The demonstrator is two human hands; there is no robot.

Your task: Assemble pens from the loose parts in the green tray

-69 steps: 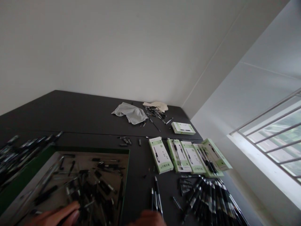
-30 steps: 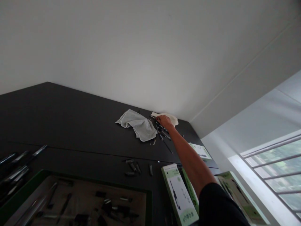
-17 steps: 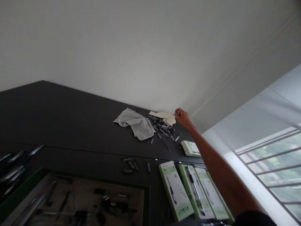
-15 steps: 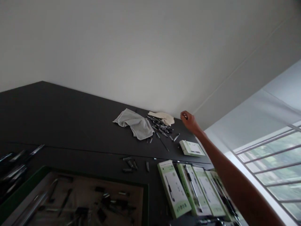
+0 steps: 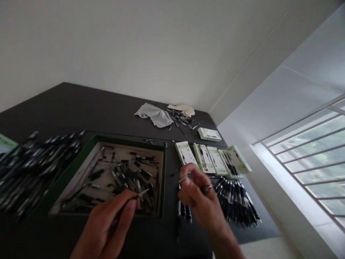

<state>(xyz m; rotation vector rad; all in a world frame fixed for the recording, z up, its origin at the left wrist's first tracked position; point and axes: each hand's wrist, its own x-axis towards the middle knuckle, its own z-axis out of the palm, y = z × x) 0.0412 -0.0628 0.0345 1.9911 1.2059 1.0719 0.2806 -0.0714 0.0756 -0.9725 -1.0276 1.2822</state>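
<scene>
Inside the green tray (image 5: 164,176) lie, apparently, loose black pen parts (image 5: 129,175).

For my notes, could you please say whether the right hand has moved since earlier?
Yes, nearer: the right hand was beyond the lone rear box, now on its near side.

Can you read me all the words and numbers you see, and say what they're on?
There are none I can read.
Leftmost box in the front row: printing beside a pen picture, too small and blurred.
Box farther back: printing too small.
Fanned pens on the right: no lettering I can make out.
</scene>
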